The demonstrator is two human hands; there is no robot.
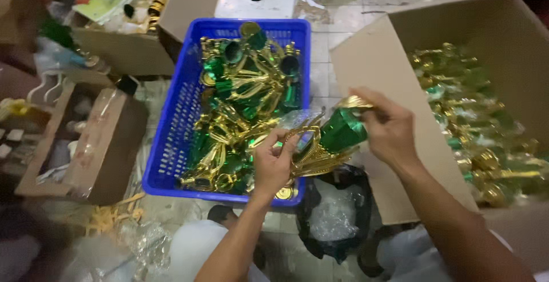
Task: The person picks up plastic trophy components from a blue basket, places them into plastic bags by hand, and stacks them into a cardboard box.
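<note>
Both hands hold one green and gold trophy (329, 136) over the corner of the blue basket (171, 145). The left hand (273, 165) grips its gold handles. The right hand (389, 130) pinches its top.

Holding a green and gold trophy cup (334, 133) at centre frame with left hand (273, 165) and right hand (390, 130), above blue basket (171, 145); large cardboard box (400, 87) at right.
</note>
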